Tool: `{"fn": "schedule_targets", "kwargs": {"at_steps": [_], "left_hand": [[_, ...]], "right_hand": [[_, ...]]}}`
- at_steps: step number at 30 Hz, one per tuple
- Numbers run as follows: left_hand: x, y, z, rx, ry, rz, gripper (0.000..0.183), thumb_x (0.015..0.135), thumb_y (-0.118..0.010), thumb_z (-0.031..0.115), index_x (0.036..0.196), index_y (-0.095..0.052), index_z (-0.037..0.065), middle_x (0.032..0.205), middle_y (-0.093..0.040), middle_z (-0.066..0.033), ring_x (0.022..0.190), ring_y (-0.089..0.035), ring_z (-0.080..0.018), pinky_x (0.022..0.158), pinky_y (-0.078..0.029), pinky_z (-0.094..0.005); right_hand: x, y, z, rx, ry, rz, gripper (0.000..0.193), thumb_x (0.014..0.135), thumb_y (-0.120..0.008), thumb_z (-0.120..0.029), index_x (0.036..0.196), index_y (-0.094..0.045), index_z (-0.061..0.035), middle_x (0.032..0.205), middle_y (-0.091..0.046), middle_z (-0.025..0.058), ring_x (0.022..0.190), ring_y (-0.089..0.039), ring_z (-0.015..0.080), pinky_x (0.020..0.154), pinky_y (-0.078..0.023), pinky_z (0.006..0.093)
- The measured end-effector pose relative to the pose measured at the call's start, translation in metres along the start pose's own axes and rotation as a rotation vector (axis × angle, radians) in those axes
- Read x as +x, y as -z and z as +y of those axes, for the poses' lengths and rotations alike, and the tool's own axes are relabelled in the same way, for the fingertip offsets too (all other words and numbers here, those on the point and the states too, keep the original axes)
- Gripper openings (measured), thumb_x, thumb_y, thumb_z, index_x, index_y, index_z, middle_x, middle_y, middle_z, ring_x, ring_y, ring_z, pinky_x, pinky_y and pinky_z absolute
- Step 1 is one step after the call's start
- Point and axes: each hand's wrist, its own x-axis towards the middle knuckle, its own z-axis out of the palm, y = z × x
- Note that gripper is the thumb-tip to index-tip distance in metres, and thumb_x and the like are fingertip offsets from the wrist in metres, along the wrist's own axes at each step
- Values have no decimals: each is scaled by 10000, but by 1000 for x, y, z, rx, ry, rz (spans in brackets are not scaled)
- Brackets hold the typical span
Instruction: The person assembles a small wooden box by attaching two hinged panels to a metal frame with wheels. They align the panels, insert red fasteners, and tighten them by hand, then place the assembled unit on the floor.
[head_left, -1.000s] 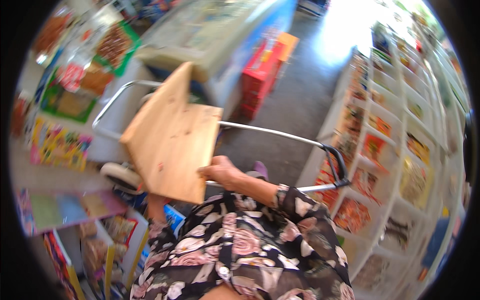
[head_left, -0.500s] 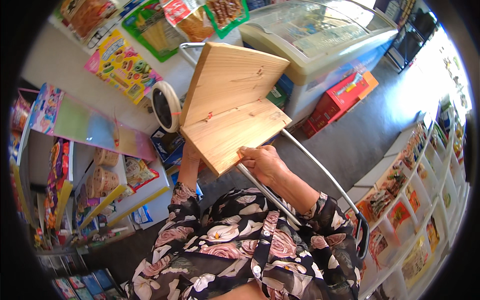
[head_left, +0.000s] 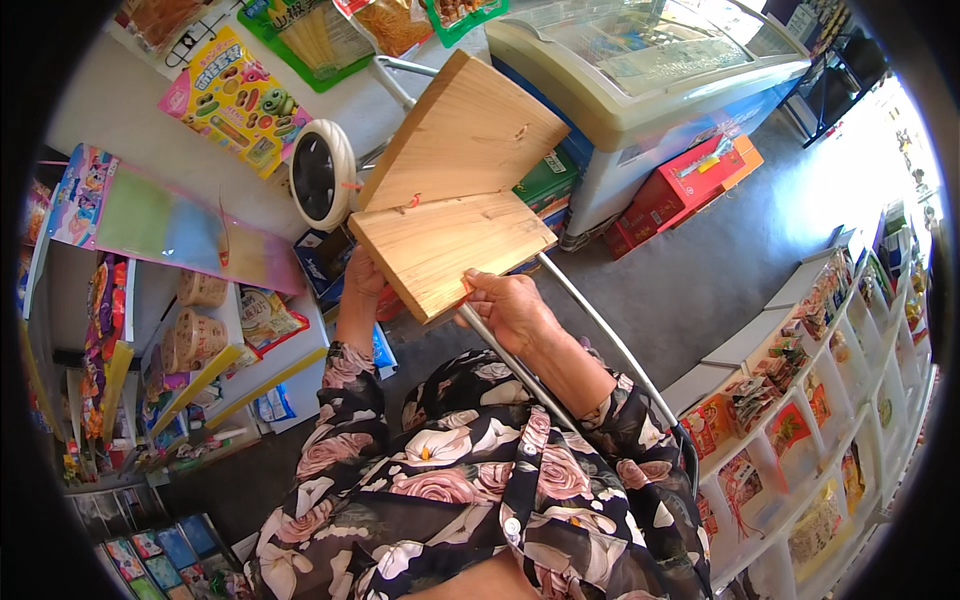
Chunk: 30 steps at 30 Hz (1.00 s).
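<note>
The L-shaped pine board (head_left: 450,240) lies tilted against the tubular cart frame (head_left: 602,332), left of the glass-lidded chest freezer (head_left: 640,90) and nearer the person, so the chief risk seems to be a slip: if either hand eases off, the board could slide along the tubes and pinch whatever is beneath it. An orange-red tie or tag (head_left: 467,287) shows at the near edge; should it be a lashing, and a slack one, the wood might shift on the frame. The cart wheel (head_left: 318,175), farther left of the chest freezer, shows its flank, so the cart appears tipped, and a careless turn could knock it into the red carton (head_left: 660,205) just beside the freezer's blue side. The right hand (head_left: 512,308), the one closer to the freezer, reaches up from the lower right, thumb and forefinger pinched narrow at the board's near edge, the other fingers curled under by the tube. The left hand (head_left: 365,275), farther from the freezer, rises nearly upright at the board's left corner, its fingers hidden behind the wood, so I cannot tell whether they grip or merely prop
</note>
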Motion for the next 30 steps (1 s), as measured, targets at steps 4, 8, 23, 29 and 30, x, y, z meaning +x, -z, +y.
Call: {"fn": "schedule_targets", "kwargs": {"at_steps": [4,8,23,29,30], "left_hand": [[0,-1,3,3,3,5,229,873,-548,39,1096,-577,-6,862,-662,-64,435,-444,-25,372,-341,-146],[-2,-2,3,-1,19,8,225,875,-545,37,1093,-579,-4,857,-663,-60,425,-436,-18,365,-333,-140],[-7,-19,35,11,99,-85,180,884,-548,45,1051,-604,6,808,-666,-38,383,-402,10,346,-305,-115],[-15,-34,40,73,80,-128,124,894,-558,80,978,-624,18,755,-662,-42,358,-391,-3,365,-326,-140],[-15,-37,42,85,89,-123,122,895,-558,85,973,-623,18,739,-658,-41,355,-391,-8,368,-328,-146]], "right_hand": [[0,4,-3,-65,-50,-79,219,881,-605,-159,902,-545,51,769,-582,123,591,-605,178,531,-546,324],[1,22,-3,-174,-38,-211,286,914,-566,-210,1013,-488,47,845,-624,112,703,-659,186,550,-530,287],[-10,17,-12,65,-261,-423,331,954,-479,-400,909,-511,-74,731,-559,67,487,-456,110,381,-355,225],[-14,29,-14,75,-280,-443,333,971,-444,-379,916,-512,-58,733,-558,67,493,-457,114,382,-363,231],[-15,32,-15,74,-283,-450,330,975,-435,-375,922,-511,-58,733,-558,67,495,-458,115,383,-365,232]]}}
